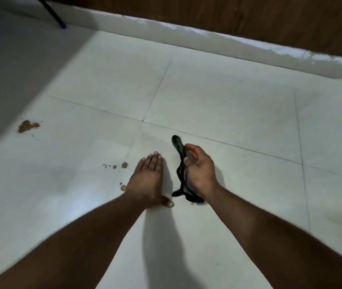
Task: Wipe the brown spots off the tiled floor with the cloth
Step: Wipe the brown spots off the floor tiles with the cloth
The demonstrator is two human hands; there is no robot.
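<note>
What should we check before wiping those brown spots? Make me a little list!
1. Cloth held: ok, the right hand grips it.
2. Cloth on floor: not ok, it hangs in the hand.
3. Left hand steady: ok, flat on the tiled floor.
4. Small brown spots nearby: ok, just beside the left hand.
5. Big brown stain nearby: not ok, farther off to the left.
6. Cloth damp: cannot tell.

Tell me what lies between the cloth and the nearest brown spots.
The left hand does: it rests flat on the floor, between the cloth held in the right hand and the small brown spots to its left.
</note>
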